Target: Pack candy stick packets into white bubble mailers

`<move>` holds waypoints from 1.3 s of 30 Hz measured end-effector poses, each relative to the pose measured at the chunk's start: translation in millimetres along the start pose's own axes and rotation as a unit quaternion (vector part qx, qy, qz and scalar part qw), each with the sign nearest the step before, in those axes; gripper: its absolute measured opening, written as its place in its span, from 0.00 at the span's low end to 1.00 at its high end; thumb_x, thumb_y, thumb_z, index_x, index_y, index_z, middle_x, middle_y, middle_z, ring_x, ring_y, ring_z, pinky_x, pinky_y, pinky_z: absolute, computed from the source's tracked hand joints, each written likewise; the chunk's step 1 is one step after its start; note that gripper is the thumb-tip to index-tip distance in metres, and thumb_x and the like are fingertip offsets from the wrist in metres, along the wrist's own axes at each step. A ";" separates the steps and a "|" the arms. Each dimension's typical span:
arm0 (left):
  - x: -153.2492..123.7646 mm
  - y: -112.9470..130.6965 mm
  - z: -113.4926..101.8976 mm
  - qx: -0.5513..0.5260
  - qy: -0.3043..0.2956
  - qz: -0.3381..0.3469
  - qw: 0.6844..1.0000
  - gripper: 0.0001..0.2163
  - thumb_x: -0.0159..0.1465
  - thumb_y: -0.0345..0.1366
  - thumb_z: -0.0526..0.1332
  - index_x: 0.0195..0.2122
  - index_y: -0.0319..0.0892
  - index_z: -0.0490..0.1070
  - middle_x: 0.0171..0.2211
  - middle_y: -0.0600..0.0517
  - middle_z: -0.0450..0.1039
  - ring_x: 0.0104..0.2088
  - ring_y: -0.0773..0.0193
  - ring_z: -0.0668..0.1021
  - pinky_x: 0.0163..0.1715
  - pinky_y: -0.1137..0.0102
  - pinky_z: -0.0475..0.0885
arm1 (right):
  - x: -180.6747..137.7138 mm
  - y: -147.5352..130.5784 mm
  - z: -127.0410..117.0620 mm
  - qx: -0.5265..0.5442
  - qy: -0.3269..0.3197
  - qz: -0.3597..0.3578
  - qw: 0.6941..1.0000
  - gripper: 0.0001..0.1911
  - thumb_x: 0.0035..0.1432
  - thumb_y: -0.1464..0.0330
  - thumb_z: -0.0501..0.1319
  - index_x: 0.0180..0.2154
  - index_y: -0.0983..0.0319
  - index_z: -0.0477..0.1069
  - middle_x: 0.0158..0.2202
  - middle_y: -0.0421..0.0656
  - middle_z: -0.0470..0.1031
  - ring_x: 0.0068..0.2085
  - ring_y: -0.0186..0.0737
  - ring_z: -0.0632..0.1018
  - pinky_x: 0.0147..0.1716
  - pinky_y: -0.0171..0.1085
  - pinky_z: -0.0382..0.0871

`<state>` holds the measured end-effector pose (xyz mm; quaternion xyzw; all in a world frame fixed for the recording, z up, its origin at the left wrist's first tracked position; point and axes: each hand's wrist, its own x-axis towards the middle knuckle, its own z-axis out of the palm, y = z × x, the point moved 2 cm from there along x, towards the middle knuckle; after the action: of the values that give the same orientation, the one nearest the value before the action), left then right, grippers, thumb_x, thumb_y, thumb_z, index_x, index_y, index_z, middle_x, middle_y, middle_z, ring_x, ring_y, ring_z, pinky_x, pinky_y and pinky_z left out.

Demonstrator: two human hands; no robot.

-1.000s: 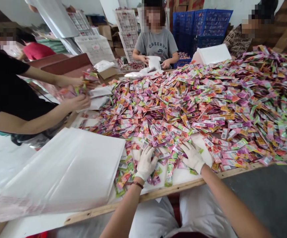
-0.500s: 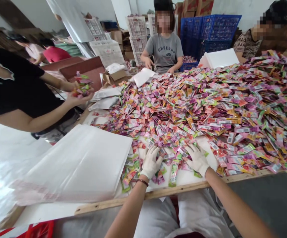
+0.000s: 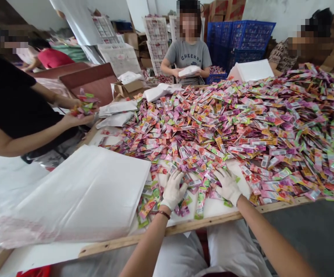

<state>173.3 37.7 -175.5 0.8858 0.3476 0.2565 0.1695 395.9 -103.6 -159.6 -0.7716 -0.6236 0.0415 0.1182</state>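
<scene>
My left hand (image 3: pixel 173 189), in a white glove with a dark bracelet at the wrist, lies open on the near edge of a pile of small colourful stick packets (image 3: pixel 184 138). To its right my right hand (image 3: pixel 228 185), gloved too, rests flat with its fingers spread over packets and the white tabletop (image 3: pixel 243 179). Neither hand has a packet in its grasp. A few loose packets lie between the hands, among them a green and pink packet (image 3: pixel 201 202). Left of my left hand is a stack of large white plastic bags (image 3: pixel 83 188).
A wooden strip (image 3: pixel 196 227) edges the table on my side. At the left a co-worker's hands (image 3: pixel 82 117) hold packets; across the table another person (image 3: pixel 187 57) holds a white bag. Filled white bags (image 3: pixel 116 108) lie by a cardboard box (image 3: pixel 129 88). Blue crates (image 3: pixel 242 34) stand behind.
The person across the table has lifted a white bag in both hands. The view has shifted slightly. My hands have stayed in almost the same place on the packets.
</scene>
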 end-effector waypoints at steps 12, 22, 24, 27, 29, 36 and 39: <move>0.4 -0.4 0.6 0.009 -0.002 -0.005 1.000 0.13 0.67 0.42 0.55 0.48 0.44 0.71 0.51 0.43 0.74 0.58 0.49 0.71 0.64 0.48 0.57 | 4.0 6.9 12.1 0.011 0.002 -0.014 1.000 0.30 0.61 0.59 0.57 0.63 0.58 0.63 0.66 0.50 0.61 0.67 0.53 0.60 0.66 0.55 0.47; 0.6 10.2 2.0 0.076 -0.027 -0.063 0.995 0.25 0.63 0.49 0.60 0.57 0.38 0.65 0.61 0.35 0.62 0.67 0.39 0.58 0.65 0.44 0.55 | 1.8 40.7 1.7 -0.024 0.106 0.180 0.978 0.27 0.64 0.58 0.53 0.61 0.62 0.64 0.62 0.58 0.64 0.62 0.64 0.62 0.59 0.65 0.51; -0.1 8.4 1.0 0.044 -0.009 -0.060 0.997 0.20 0.68 0.45 0.55 0.55 0.39 0.66 0.59 0.37 0.65 0.67 0.45 0.60 0.64 0.48 0.57 | 2.6 45.7 -2.4 -0.014 0.130 0.183 0.974 0.27 0.65 0.57 0.52 0.61 0.62 0.63 0.62 0.58 0.65 0.63 0.63 0.61 0.58 0.64 0.52; -4.5 8.0 -6.6 0.002 0.045 -0.065 0.997 0.15 0.70 0.39 0.49 0.53 0.40 0.68 0.57 0.40 0.67 0.64 0.53 0.64 0.62 0.56 0.63 | 2.5 44.4 -9.3 0.000 0.175 0.136 0.975 0.25 0.64 0.59 0.53 0.59 0.61 0.66 0.61 0.54 0.66 0.64 0.62 0.60 0.60 0.62 0.49; -7.3 12.3 -13.2 0.020 0.071 -0.080 0.994 0.13 0.69 0.37 0.51 0.49 0.42 0.71 0.57 0.41 0.68 0.62 0.53 0.68 0.60 0.57 0.65 | 0.2 35.3 -12.1 0.018 0.179 0.050 0.982 0.19 0.63 0.64 0.54 0.54 0.60 0.70 0.59 0.51 0.69 0.63 0.58 0.62 0.61 0.59 0.50; 11.7 61.1 -8.8 0.111 -0.181 0.026 0.977 0.10 0.63 0.34 0.58 0.45 0.43 0.74 0.45 0.44 0.74 0.46 0.53 0.76 0.47 0.61 0.71 | -19.8 -39.0 -2.3 0.056 -0.065 -0.346 0.934 0.16 0.62 0.73 0.55 0.50 0.58 0.73 0.51 0.48 0.73 0.55 0.47 0.69 0.53 0.48 0.61; 17.3 76.9 -1.2 0.198 -0.248 0.024 0.948 0.10 0.63 0.34 0.58 0.43 0.40 0.74 0.44 0.42 0.72 0.46 0.49 0.75 0.44 0.58 0.71 | -21.3 -52.6 3.0 0.015 -0.110 -0.298 0.948 0.13 0.60 0.72 0.57 0.45 0.59 0.75 0.48 0.50 0.74 0.51 0.50 0.70 0.48 0.49 0.63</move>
<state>224.1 -3.9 -131.9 0.9454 0.3166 -0.0417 0.0649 340.5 -113.6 -152.0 -0.5392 -0.8337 0.0986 0.0674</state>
